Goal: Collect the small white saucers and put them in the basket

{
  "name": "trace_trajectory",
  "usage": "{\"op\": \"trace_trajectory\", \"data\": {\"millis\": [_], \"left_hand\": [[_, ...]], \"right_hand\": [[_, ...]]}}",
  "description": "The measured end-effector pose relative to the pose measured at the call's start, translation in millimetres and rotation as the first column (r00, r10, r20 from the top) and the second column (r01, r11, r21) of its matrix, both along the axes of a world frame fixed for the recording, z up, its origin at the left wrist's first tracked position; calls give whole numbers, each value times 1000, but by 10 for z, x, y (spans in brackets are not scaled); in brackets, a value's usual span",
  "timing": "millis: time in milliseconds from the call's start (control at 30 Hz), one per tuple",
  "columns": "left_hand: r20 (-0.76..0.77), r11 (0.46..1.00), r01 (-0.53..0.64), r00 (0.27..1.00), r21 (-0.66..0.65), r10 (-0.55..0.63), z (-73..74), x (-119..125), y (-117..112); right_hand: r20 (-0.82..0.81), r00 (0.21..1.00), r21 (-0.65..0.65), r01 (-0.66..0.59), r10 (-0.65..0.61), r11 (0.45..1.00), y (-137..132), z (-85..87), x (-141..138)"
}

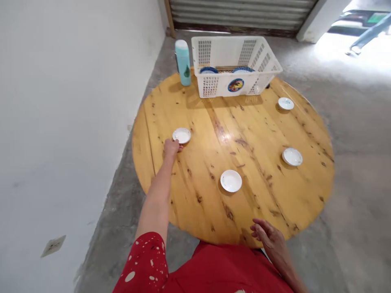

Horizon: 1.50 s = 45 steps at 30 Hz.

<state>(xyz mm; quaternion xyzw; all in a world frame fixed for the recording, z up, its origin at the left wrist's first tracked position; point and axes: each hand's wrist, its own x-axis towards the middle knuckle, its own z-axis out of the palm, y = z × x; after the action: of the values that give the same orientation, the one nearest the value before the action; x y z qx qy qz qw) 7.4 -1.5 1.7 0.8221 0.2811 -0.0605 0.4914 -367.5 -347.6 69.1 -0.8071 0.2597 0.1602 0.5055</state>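
My left hand (172, 147) reaches across the round table and pinches the near-left rim of a small white bowl (182, 136). Its thumb is at the rim, with the other fingers partly hidden below. At the table's front edge, my right hand (269, 236) hovers with loosely curled fingers and nothing in them. Closest to it is another white bowl (231, 181), near the middle front. Two further small white dishes stand on the right side, one nearer (292, 156) and one farther back (286, 103).
The round wooden table (195, 195) carries a white plastic basket (210, 86) at the back, with blue-patterned dishes (243, 70) inside. Left of it stands a light-blue bottle (183, 65). A white wall (76, 101) runs along the left; a corrugated shutter (241, 16) is behind.
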Motion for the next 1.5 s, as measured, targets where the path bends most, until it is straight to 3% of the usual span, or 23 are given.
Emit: {"op": "trace_trajectory", "data": {"millis": [133, 300, 467, 600, 767, 967, 1067, 1167, 1500], "left_hand": [[4, 997, -33, 999, -73, 34, 15, -118, -22], [88, 985, 29, 996, -171, -14, 183, -768, -174], [110, 955, 183, 981, -233, -161, 411, -1538, -665], [89, 915, 335, 942, -224, -323, 451, -1872, -1140], [-13, 901, 432, 902, 26, -432, 427, -1980, -1502], [-147, 792, 513, 857, 332, -493, 421, -1968, -1631], [-179, 753, 542, 838, 374, -515, 390, -1967, -1669], [-188, 746, 554, 831, 369, -524, 350, -1969, -1696], [-193, 689, 564, 818, 455, -541, 239, -1933, -1684]], "right_hand": [[19, 1000, 35, -14, 13, 999, 31, 31, 50], [31, 997, 136, -69, 66, 988, 19, -57, 225], [110, 989, 152, -111, 95, 982, -62, -167, 612], [135, 986, 165, -123, 101, 978, -167, -235, 854], [99, 992, 217, -93, 73, 972, -218, -335, 1033], [110, 990, 139, -105, 90, 985, -110, -448, 1345], [141, 979, -38, -143, 147, 989, -51, -467, 1452], [113, 975, -166, -169, 189, 972, -21, -457, 1502], [-27, 946, -320, -314, 323, 894, 109, -459, 1534]]}}
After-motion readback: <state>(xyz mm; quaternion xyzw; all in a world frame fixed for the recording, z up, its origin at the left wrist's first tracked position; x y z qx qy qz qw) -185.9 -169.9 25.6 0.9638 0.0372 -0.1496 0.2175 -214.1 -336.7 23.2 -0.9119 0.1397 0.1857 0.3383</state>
